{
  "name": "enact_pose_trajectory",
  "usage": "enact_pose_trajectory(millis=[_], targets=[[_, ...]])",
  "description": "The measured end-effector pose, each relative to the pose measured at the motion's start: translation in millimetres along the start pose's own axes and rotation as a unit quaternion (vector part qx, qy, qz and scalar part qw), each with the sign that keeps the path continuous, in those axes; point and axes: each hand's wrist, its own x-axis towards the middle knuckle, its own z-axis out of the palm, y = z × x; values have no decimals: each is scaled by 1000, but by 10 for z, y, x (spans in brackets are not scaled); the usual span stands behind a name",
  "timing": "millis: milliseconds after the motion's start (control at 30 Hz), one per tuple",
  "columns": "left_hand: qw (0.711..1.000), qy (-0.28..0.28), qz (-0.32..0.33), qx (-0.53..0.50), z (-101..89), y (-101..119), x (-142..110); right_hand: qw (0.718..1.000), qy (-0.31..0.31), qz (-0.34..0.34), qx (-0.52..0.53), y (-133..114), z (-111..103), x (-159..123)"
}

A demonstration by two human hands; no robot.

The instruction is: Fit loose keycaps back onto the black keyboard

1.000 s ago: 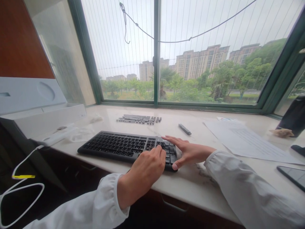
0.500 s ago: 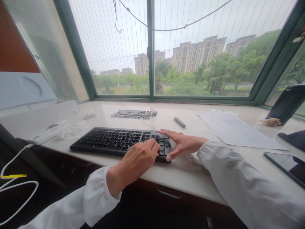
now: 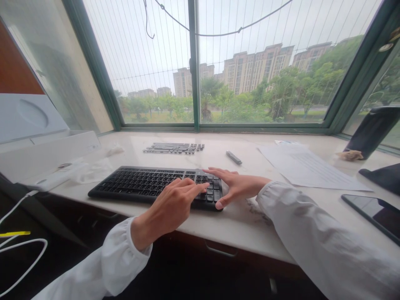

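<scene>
1. We see the black keyboard (image 3: 137, 180) in the middle of the pale counter (image 3: 250, 225), along its near edge, its long side running from about 9 to 3 o'clock. Its case is dark and slightly shiny with rounded corners. Most of its key places look like open square sockets in rows, while the right end bears flat, dark caps.
2. Our left hand (image 3: 170, 204) reaches in from 7 o'clock over the lower right part, forefinger stretched onto the number keys and the other fingers bent; we cannot tell whether anything is under the fingertips.
3. Our right hand (image 3: 239, 186) comes from 3 o'clock, spread wide, thumb on the near right corner and fingers at the far edge, bracing that end without closing around it.
4. From the keyboard, loose keycaps (image 3: 179, 148) lie in rows near 1 o'clock, and a small dark stick (image 3: 233, 157) near 2.
5. Toward 3 o'clock we have white paper (image 3: 300, 166); farther out, a phone (image 3: 375, 212).
6. Crumpled clear plastic (image 3: 92, 171) lies near 10 o'clock, before a white box (image 3: 53, 152).
</scene>
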Motion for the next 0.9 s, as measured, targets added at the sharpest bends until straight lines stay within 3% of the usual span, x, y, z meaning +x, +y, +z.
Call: enact_pose_trajectory(millis=[200, 467, 667, 900], targets=[[998, 19, -15, -61, 34, 16, 4, 1000, -8, 5, -3, 16, 10, -1], [996, 26, -71, -52, -13, -32, -19, 1000, -5, -2, 1, 8, 3, -1], [995, 21, -60, -74, 6, -68, -59, 1000, -6, -2, 1, 13, 4, 2], [993, 73, -62, -64, 9, 10, -163, 1000, -7, -6, 3, 19, 1, 0]])
